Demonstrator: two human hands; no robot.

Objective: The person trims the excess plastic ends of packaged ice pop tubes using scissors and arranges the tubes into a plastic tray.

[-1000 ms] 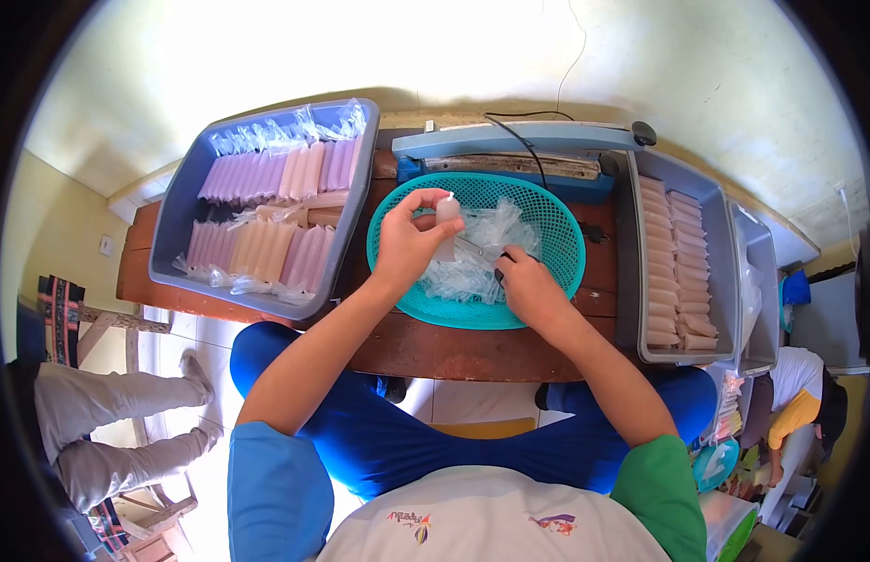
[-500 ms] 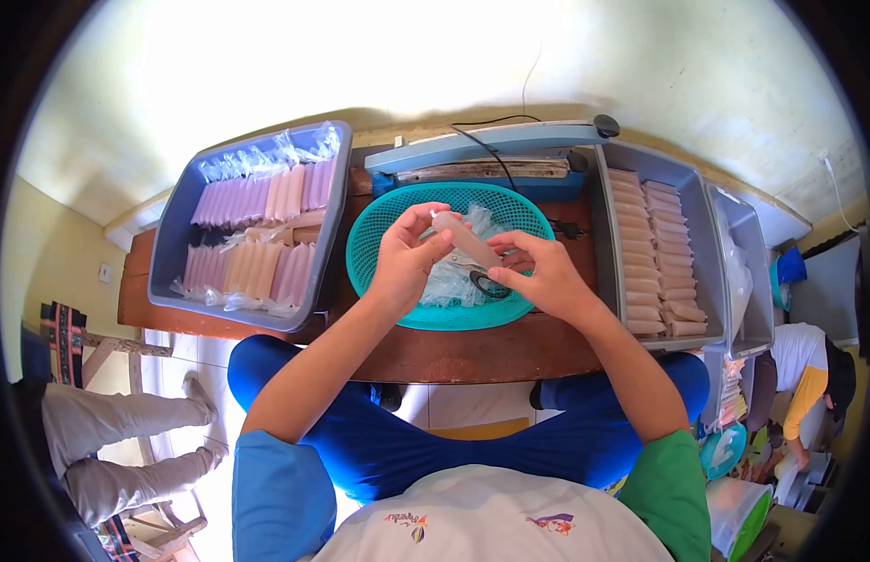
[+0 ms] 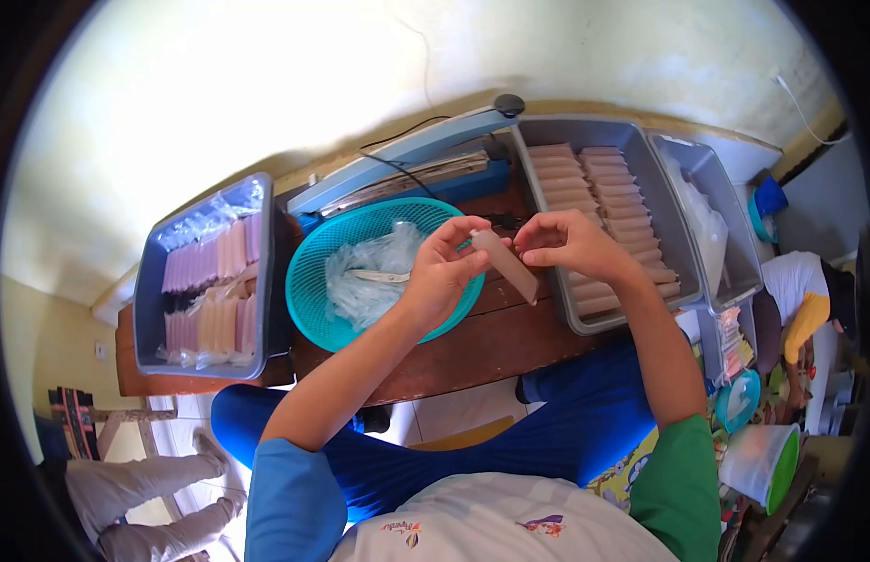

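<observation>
My left hand (image 3: 444, 267) pinches the upper end of a pale pinkish-brown filled ice pop tube (image 3: 508, 268), which slants down to the right over the table. Close to the tube's right side is my right hand (image 3: 575, 245), its fingers curled with a gap between thumb and forefinger. Behind my left hand lies a turquoise mesh basket (image 3: 308, 290) with clear plastic scraps (image 3: 355, 272) and partly hidden scissors (image 3: 379, 276). On the right, a grey bin (image 3: 599, 323) contains rows of similar tubes (image 3: 632, 211).
A blue heat sealer (image 3: 407, 164) with a black cable stands against the wall. To the left, another grey bin (image 3: 264, 309) holds purple and tan tubes. A bin with white plastic (image 3: 706, 225) is at far right. Another person (image 3: 800, 300) bends over at the right; someone's legs (image 3: 154, 487) show at left.
The view has turned to the right. My right hand has come off the lower end of the ice pop tube, which my left hand still holds. The scissors are more covered now.
</observation>
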